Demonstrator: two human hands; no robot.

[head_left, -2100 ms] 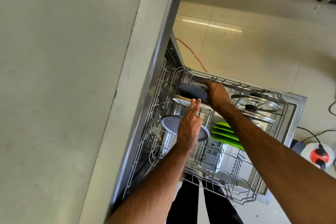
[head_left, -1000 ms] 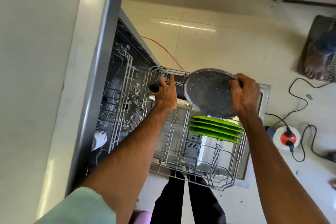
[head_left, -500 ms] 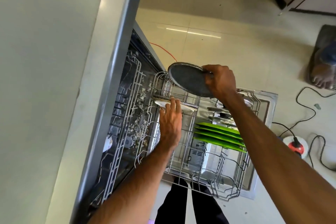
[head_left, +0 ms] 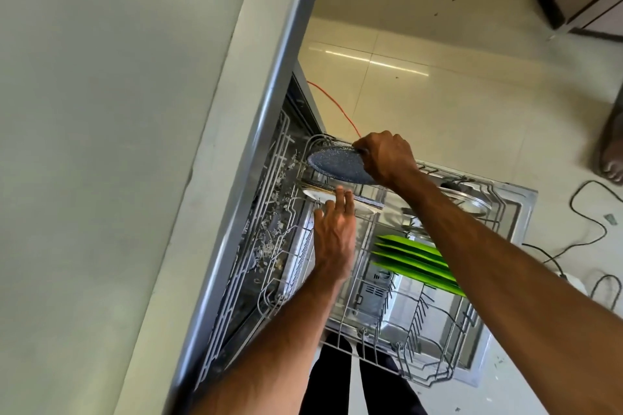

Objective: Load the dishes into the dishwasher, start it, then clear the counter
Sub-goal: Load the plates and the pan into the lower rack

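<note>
The dishwasher's lower wire rack (head_left: 418, 340) is pulled out over the open door. My right hand (head_left: 386, 157) grips the rim of a speckled grey plate (head_left: 337, 167), tilted at the rack's far left corner. My left hand (head_left: 333, 229) reaches in just below it with straight fingers, their tips touching the rim of a white plate (head_left: 312, 195) that stands in the rack. Several green plates (head_left: 418, 261) stand upright in the middle. A glass lid (head_left: 468, 200) lies at the far right, partly hidden by my right arm.
The grey counter (head_left: 101, 145) fills the left side, its edge over the dishwasher opening. An upper rack (head_left: 269, 239) sits inside. An orange cable (head_left: 337, 108) and black cords (head_left: 593, 212) run over the tiled floor. Another person's bare foot (head_left: 610, 152) stands at the right edge.
My right hand has brought the speckled plate down and left, from above the rack to its far left corner. My left hand stays near the white plate, fingers extended.
</note>
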